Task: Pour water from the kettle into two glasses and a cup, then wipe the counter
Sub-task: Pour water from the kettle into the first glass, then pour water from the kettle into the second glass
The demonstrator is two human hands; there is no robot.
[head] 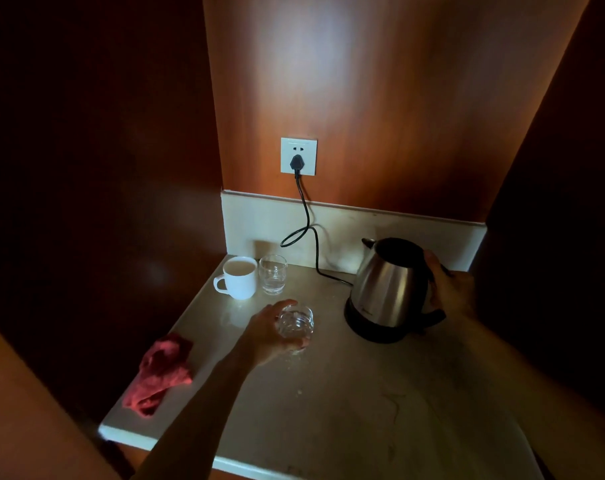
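- Left hand [271,332] grips near glass [296,325]; right hand [450,289] grips kettle [392,289] handle.
- Risk: plugged cord [308,223] may snag lift, spilling onto tabletop [346,393].
- Glass fill unclear in dimness.

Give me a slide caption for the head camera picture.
Left hand grips a glass while right hand holds the kettle.

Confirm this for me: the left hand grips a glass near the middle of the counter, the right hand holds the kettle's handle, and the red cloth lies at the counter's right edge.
One detail is wrong: the red cloth lies at the counter's left edge, not the right, as the head view shows. The rest holds: the left hand grips a glass near the middle, and the right hand holds the kettle's handle.
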